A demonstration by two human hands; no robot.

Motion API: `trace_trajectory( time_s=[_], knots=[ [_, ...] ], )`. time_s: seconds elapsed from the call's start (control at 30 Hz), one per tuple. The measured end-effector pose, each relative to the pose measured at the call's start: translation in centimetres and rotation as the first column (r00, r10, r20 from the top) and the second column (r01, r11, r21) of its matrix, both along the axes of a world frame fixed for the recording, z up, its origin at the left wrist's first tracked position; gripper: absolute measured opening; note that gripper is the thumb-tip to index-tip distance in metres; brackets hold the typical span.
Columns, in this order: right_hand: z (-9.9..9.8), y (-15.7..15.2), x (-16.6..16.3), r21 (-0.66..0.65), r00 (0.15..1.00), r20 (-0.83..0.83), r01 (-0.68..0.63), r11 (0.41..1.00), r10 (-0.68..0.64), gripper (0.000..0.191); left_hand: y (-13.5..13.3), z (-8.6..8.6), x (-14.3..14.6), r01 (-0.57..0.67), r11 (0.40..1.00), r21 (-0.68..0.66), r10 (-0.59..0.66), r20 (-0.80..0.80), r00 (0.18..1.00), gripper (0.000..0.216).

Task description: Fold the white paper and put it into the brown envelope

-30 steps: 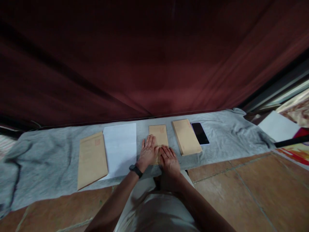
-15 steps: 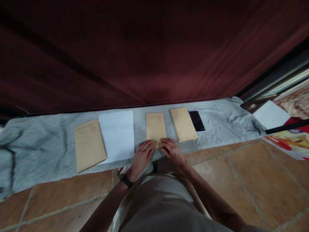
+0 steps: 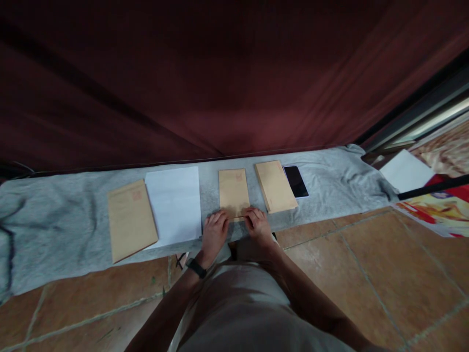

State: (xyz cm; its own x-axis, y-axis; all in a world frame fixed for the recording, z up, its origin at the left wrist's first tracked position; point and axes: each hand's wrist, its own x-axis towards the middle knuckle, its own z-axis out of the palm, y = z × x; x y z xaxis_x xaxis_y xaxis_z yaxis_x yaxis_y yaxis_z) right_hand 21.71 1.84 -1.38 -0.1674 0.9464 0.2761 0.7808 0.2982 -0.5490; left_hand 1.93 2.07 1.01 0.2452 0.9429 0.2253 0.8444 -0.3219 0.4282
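Note:
A small brown envelope [image 3: 233,190] lies in the middle of a grey cloth [image 3: 54,220] spread on the floor. My left hand [image 3: 214,232] is at its near left corner and my right hand [image 3: 258,225] at its near right corner. The bent fingers of both close on the near edge. A black band [image 3: 196,267] is on my left wrist. To the right lies a stack of brown envelopes [image 3: 275,186], then a dark phone [image 3: 295,181]. To the left lie a white sheet [image 3: 173,203] and a large brown envelope [image 3: 131,220].
A dark red curtain [image 3: 220,73] hangs right behind the cloth. Brown floor tiles [image 3: 366,264] run in front and to the right. At far right are another white sheet [image 3: 405,171], a black bar [image 3: 432,188] and colourful printed material [image 3: 436,210].
Both hands have slid back from lying flat on the small envelope to its near edge, and their fingers have curled there. The view has shifted a little.

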Motion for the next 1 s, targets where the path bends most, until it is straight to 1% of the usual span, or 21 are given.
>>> trace_trajectory(
  time_s=[0.1, 0.23, 0.3, 0.37, 0.43, 0.5, 0.53, 0.63, 0.77, 0.9, 1.0],
  knots=[
    [-0.2, -0.1, 0.0, 0.005, 1.000, 0.022, 0.006, 1.000, -0.006, 0.017, -0.6, -0.1, 0.1, 0.048, 0.998, 0.042, -0.045, -0.072, 0.996, 0.024],
    [-0.2, -0.1, 0.1, 0.010, 0.999, 0.032, 0.005, 1.000, -0.005, 0.019, -2.3, -0.6, 0.6, 0.217, 0.974, 0.064, -0.206, -0.149, 0.967, 0.038],
    [0.0, -0.3, -0.1, 0.027, 1.000, 0.026, 0.005, 1.000, -0.006, 0.022, -2.9, -0.9, 0.8, 0.252, 0.965, 0.071, -0.239, -0.156, 0.959, 0.043],
    [0.5, -0.9, -0.6, 0.059, 0.999, -0.003, -0.032, 0.998, 0.033, 0.028, -3.2, -1.2, 0.8, 0.260, 0.963, 0.064, -0.248, -0.157, 0.956, 0.045],
    [0.9, -1.7, -1.4, 0.081, 0.991, -0.034, -0.123, 0.989, 0.126, 0.035, -3.3, -1.4, 0.7, 0.266, 0.963, 0.041, -0.256, -0.157, 0.954, 0.046],
    [1.2, -2.6, -2.2, 0.069, 0.975, -0.029, -0.218, 0.974, 0.220, 0.043, -3.1, -1.6, 0.6, 0.260, 0.966, 0.019, -0.254, -0.157, 0.954, 0.049],
    [1.3, -2.9, -2.5, 0.055, 0.972, -0.010, -0.236, 0.970, 0.237, 0.047, -3.1, -1.7, 0.6, 0.258, 0.966, 0.013, -0.253, -0.157, 0.955, 0.050],
    [1.1, -3.3, -2.3, 0.012, 0.973, 0.073, -0.220, 0.975, 0.219, 0.052, -3.0, -1.8, 0.6, 0.269, 0.963, 0.005, -0.265, -0.159, 0.951, 0.052],
    [0.7, -3.5, -0.5, -0.017, 0.965, 0.166, -0.203, 0.979, 0.203, 0.052, -3.3, -1.7, 0.5, 0.253, 0.967, 0.015, -0.249, -0.143, 0.958, 0.051],
    [0.5, -4.0, 1.0, -0.011, 0.966, 0.200, -0.164, 0.986, 0.163, 0.051, -3.8, -1.5, 0.0, 0.198, 0.980, 0.023, -0.193, -0.144, 0.971, 0.053],
    [0.6, -4.3, 0.9, -0.001, 0.971, 0.201, -0.133, 0.991, 0.131, 0.050, -4.2, -1.2, -0.3, 0.170, 0.985, 0.023, -0.164, -0.165, 0.973, 0.056]
  ],
)
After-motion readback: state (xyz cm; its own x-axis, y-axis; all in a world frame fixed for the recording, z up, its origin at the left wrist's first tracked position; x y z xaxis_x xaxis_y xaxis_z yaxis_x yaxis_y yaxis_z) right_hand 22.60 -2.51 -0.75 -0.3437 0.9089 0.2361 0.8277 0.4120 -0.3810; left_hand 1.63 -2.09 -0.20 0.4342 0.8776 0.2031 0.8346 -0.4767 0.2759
